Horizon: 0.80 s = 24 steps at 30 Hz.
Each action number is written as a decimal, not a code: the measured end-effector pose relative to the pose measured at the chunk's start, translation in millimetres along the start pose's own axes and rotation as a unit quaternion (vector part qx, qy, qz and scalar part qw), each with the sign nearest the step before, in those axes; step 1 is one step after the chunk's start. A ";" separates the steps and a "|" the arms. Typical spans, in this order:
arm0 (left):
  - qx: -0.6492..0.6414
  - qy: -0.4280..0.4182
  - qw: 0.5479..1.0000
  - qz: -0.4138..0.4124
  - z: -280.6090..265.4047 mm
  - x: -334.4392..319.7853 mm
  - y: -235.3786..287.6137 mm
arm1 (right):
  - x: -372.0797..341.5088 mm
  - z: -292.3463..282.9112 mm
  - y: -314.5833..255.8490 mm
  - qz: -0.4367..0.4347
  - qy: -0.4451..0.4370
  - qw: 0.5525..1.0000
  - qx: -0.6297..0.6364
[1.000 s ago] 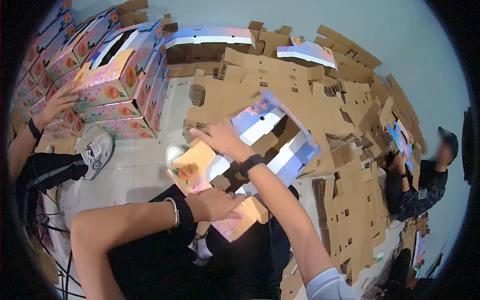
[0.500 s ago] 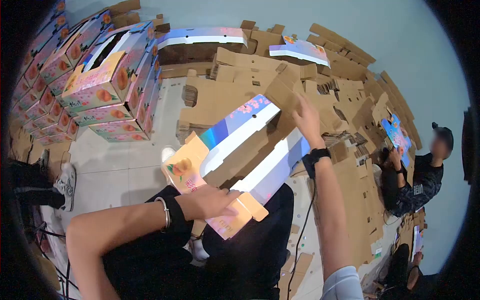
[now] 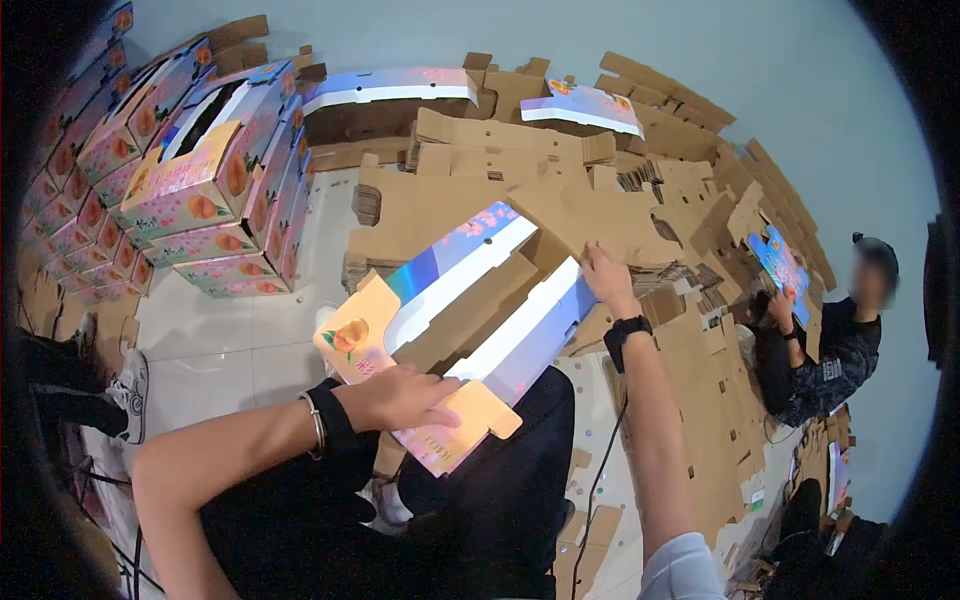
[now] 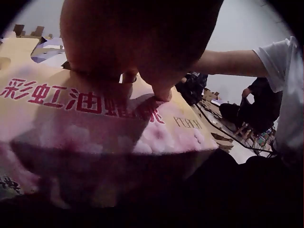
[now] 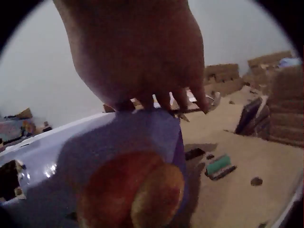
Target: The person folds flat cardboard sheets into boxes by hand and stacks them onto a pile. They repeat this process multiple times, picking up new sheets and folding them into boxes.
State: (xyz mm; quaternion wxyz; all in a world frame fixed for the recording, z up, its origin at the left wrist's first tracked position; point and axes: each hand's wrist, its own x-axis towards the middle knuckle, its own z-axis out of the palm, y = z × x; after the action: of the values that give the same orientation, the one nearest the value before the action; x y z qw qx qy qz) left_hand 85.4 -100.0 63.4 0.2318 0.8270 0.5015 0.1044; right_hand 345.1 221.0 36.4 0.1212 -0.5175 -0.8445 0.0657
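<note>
A printed carton, purple and blue with an orange-pink end panel, lies tilted over the lap with its long top opening facing up. At the near end, my left hand grips the end panel's upper edge; in the left wrist view the hand covers part of the red lettering. My right hand holds the far right corner. The right wrist view has that hand with its fingertips bent over the carton's top edge, above a peach print. Its palm side is hidden.
Stacked printed boxes stand at the left. Flattened brown cardboard covers the floor ahead and to the right. A seated person at the right holds a blue printed piece. A black cable runs beside my right forearm.
My right hand has gone from the carton's near end to its far right corner. My left hand stays at the near end. The arm by the left stack has left the view.
</note>
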 end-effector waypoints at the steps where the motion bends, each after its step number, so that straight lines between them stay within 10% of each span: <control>1: -0.001 0.001 1.000 0.002 -1.3 0.0 -0.3 | -5.0 -15.5 -14.1 -0.040 0.002 0.999 0.018; 6: -0.036 0.033 0.997 0.058 11.2 -1.6 -9.6 | -33.7 -10.7 -69.0 -0.279 0.033 0.949 0.143; 12: 0.076 -0.021 0.996 0.035 -22.0 -1.2 4.0 | -59.6 -8.3 -88.8 -0.242 -0.073 0.963 0.091; 20: -0.104 0.081 0.986 -0.099 -75.7 -15.7 9.6 | -135.9 -49.5 -75.6 -0.210 0.105 0.962 0.138; 24: 0.133 0.148 0.975 -0.099 -64.1 -28.8 -13.7 | -184.0 -66.4 -63.9 -0.193 0.132 0.966 0.110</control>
State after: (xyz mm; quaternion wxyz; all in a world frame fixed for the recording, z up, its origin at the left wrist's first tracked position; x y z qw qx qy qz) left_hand 35.0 -102.1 114.3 0.0524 0.7720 0.6190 0.1347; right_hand 388.4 27.1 90.2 0.2983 -0.3319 -0.8925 0.0645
